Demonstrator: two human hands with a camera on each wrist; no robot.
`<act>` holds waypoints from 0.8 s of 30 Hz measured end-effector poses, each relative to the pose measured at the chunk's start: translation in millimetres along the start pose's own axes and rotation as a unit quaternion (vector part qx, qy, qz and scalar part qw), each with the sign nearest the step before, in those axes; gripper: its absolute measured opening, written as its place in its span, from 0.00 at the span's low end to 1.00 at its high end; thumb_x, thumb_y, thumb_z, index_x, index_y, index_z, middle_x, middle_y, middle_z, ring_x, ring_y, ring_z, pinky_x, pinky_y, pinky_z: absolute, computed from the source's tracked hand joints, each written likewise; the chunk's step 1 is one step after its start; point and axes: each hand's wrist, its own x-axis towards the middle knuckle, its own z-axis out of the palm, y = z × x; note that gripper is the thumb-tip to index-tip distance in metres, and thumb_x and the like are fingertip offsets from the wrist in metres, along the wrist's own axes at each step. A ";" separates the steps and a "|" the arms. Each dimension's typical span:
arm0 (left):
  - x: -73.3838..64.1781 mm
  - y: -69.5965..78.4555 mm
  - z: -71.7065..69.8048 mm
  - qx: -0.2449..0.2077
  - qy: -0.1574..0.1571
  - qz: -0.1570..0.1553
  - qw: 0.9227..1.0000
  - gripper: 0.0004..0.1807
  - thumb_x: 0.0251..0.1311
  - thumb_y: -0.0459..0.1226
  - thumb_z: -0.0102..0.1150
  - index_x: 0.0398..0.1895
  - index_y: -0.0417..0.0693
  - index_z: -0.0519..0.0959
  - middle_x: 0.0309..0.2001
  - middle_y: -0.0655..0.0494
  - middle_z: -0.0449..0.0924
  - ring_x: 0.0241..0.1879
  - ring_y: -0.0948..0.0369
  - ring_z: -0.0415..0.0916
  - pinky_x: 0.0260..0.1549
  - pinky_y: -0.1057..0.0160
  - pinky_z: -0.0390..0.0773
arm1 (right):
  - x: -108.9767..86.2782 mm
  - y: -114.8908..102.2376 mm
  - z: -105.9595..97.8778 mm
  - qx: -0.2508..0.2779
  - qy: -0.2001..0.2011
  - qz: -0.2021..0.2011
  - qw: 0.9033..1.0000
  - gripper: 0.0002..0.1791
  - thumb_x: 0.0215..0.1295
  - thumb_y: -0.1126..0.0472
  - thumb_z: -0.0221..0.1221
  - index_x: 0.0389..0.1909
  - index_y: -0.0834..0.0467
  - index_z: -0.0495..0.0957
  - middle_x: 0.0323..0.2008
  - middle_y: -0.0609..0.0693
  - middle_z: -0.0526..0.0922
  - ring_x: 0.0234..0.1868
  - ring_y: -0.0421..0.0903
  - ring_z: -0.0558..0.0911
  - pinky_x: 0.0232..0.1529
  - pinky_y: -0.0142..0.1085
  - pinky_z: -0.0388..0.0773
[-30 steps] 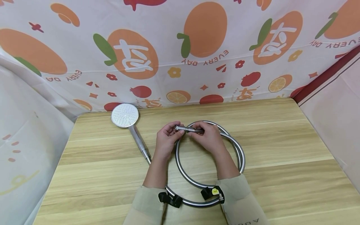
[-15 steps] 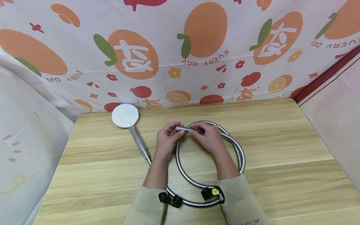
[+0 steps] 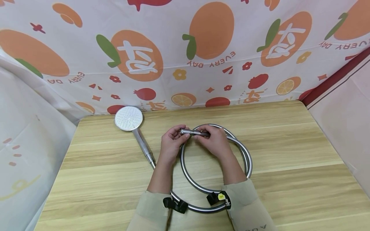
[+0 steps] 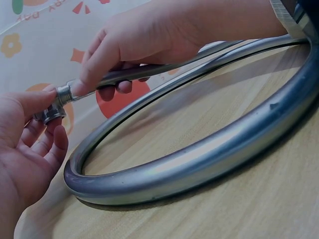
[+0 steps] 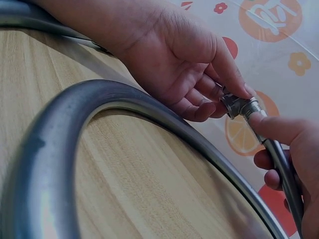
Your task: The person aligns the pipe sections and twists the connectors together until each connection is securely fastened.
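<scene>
My left hand (image 3: 170, 144) pinches a small silver metal fitting (image 5: 232, 105) between thumb and fingers. The fitting has a short side branch with an open ring-like end. Beside it, my right hand (image 3: 216, 141) holds the end of a silver shower hose (image 4: 189, 162), thumb and fingers on the sleeve where the hose meets the fitting. Fitting and hose end lie in one line, joined end to end in both wrist views. The hose coils in loops on the table under my forearms. Its far end runs to a handheld shower head (image 3: 128, 118) lying face up at the left.
The wooden table (image 3: 289, 154) spreads around the hose. A fruit-printed cloth (image 3: 170, 41) hangs along its back edge, with white cloth (image 3: 29, 134) at the left. Black straps circle both sleeves, and the hose passes beneath them.
My right thumb and fingers slid in towards the fitting, then back along the hose end. The left hand, hose loops and shower head stay where they were.
</scene>
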 end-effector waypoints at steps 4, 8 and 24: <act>-0.3 0.6 0.6 -0.001 0.001 0.001 1.000 0.22 0.56 0.23 0.65 0.56 0.32 0.76 0.42 0.56 0.85 0.40 0.65 0.83 0.36 0.71 0.82 | 0.2 -0.3 -0.3 -0.010 0.008 -0.019 1.000 0.12 0.61 0.48 0.67 0.40 0.50 0.86 0.37 0.43 0.88 0.39 0.38 0.84 0.42 0.36 0.82; -1.5 1.8 1.5 -0.002 -0.002 0.001 1.000 0.22 0.56 0.23 0.65 0.55 0.31 0.76 0.41 0.56 0.85 0.39 0.65 0.83 0.35 0.72 0.82 | 0.3 -1.6 -0.8 -0.016 0.019 -0.016 1.000 0.12 0.66 0.48 0.63 0.41 0.51 0.86 0.36 0.43 0.88 0.38 0.38 0.83 0.42 0.37 0.81; -0.3 -0.6 0.9 -0.011 -0.002 0.000 1.000 0.19 0.56 0.22 0.65 0.52 0.34 0.77 0.42 0.56 0.85 0.41 0.64 0.83 0.36 0.71 0.83 | -0.1 -1.5 -1.1 0.014 0.015 -0.003 1.000 0.14 0.52 0.56 0.74 0.39 0.50 0.84 0.34 0.43 0.87 0.34 0.38 0.84 0.37 0.35 0.82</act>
